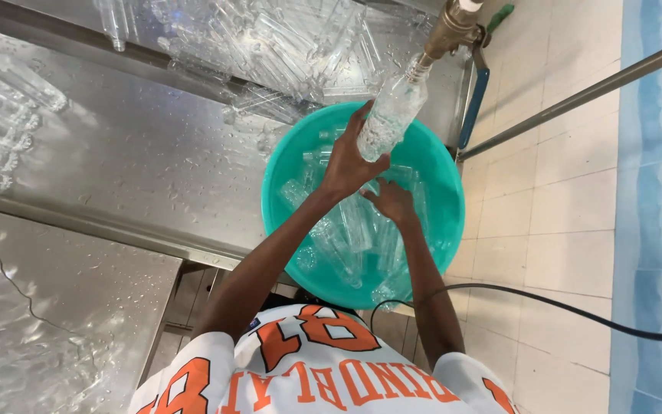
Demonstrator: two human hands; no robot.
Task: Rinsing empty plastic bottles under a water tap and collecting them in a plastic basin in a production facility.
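— While water runs, what are the fingers doing?

— The left hand (344, 162) has its fingers curled around a clear plastic bottle (389, 116), gripping its lower end and holding it tilted, mouth up against the brass tap (449, 31). The right hand (392, 202) is lower, fingers loosely bent and reaching down among more clear bottles (354, 230); whether it grips one I cannot tell.

— And around them?

— Both hands are over a teal basin (438, 165) full of those bottles and water. It sits at the end of a wet steel counter (132, 153), with a heap of clear bottles (285, 46) behind it. A black hose (576, 310) crosses the tiled floor (553, 230).
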